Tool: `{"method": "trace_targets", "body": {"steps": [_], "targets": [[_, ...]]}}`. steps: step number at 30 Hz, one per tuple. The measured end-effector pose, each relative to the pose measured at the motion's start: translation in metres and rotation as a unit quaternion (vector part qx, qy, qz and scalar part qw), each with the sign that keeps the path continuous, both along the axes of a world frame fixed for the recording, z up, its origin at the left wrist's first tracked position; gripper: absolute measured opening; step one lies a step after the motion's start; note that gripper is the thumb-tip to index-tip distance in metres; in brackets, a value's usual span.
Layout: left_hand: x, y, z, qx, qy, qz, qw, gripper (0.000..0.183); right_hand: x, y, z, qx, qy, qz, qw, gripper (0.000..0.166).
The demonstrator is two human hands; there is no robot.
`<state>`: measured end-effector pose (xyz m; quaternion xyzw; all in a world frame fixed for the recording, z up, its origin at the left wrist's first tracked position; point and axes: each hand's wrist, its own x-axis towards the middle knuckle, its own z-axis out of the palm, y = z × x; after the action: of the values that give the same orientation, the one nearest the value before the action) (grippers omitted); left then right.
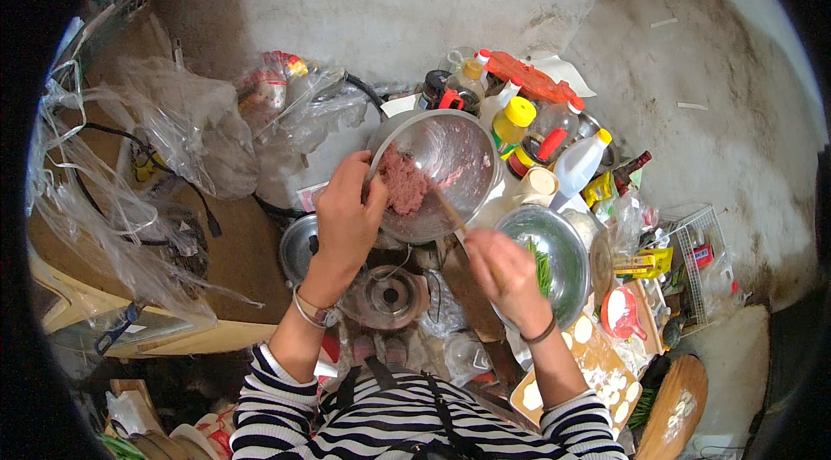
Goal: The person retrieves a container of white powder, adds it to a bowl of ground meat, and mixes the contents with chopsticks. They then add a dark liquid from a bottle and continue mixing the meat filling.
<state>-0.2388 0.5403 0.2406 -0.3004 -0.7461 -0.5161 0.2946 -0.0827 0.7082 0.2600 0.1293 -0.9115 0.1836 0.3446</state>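
Observation:
My left hand (pixel 351 216) grips the rim of a grey metal pot (pixel 402 119), which is tilted so that its inside faces me. A lump of pink minced meat (pixel 406 182) sits against the pot's left inner wall, and smears of it cling to the bottom. In my right hand (pixel 509 275), slightly blurred, is a wooden stick or spoon handle (pixel 449 208) whose far end reaches into the meat. A steel bowl (pixel 574 291) with chopped green vegetables (pixel 540 270) stands just beyond that hand, to the right.
Several sauce and oil bottles (pixel 514 119) crowd behind the pot. At lower right lies a floured wooden board (pixel 591 366) with round dough pieces, beside a red scoop or bowl (pixel 622 312). Plastic bags (pixel 188 129) and a black cable cover the left table. Below the pot is a round metal burner or lid (pixel 389 294).

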Motion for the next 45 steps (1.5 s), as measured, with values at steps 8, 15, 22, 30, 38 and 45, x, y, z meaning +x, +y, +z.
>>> {"method": "trace_targets", "body": {"steps": [8, 15, 22, 30, 38, 45], "targets": [[0.007, 0.006, -0.007, 0.022, -0.012, 0.010, 1.000, 0.012, -0.004, -0.001, -0.011, 0.005, -0.020, -0.002, 1.000, 0.014], [0.011, 0.007, -0.012, 0.031, -0.022, 0.009, 0.999, 0.012, -0.013, 0.005, -0.007, 0.033, 0.010, -0.017, 0.999, 0.014], [0.011, 0.006, -0.014, 0.031, -0.017, 0.019, 0.999, 0.012, -0.008, 0.003, -0.002, 0.026, 0.005, -0.014, 1.000, 0.013], [0.018, 0.005, -0.011, 0.030, -0.057, 0.016, 0.998, 0.011, 0.011, -0.011, -0.006, -0.034, 0.001, -0.068, 0.997, 0.008], [0.019, 0.004, -0.013, 0.038, -0.058, 0.018, 0.997, 0.010, 0.022, -0.008, -0.010, -0.056, 0.035, -0.090, 0.994, 0.009], [0.018, -0.001, -0.014, 0.039, -0.018, 0.031, 0.999, 0.010, 0.024, -0.010, 0.004, -0.078, 0.069, -0.114, 0.988, 0.009]]}}
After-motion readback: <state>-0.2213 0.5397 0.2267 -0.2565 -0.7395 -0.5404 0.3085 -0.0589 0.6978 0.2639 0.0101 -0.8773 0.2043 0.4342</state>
